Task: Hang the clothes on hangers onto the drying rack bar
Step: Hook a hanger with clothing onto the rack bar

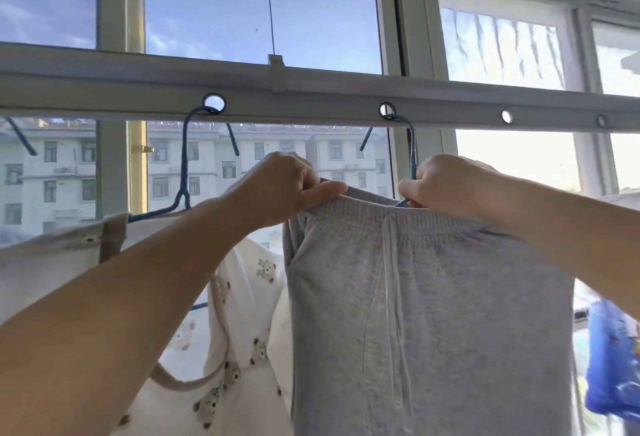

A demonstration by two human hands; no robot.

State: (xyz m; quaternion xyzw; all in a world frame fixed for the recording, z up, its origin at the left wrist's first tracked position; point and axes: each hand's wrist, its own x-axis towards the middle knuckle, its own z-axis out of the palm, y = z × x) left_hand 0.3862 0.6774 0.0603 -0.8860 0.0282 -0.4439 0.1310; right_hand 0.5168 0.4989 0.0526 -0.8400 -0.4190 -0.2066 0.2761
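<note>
Hanger (412,155) shoulders — hidden inside grey trousers (429,314)

Readable text: none.
White garment (242,349) below the left hand (284,186): bear pictures only, no lettering.

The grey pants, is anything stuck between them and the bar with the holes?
Nothing visible blocks them. The grey pants already hang from the bar by a blue hanger hooked through a hole, with both hands pinching the waistband.

white-framed windows (394,20), pale apartment block (69,172) outside, blue sky (207,9), blue printed object (613,366) at right
</note>
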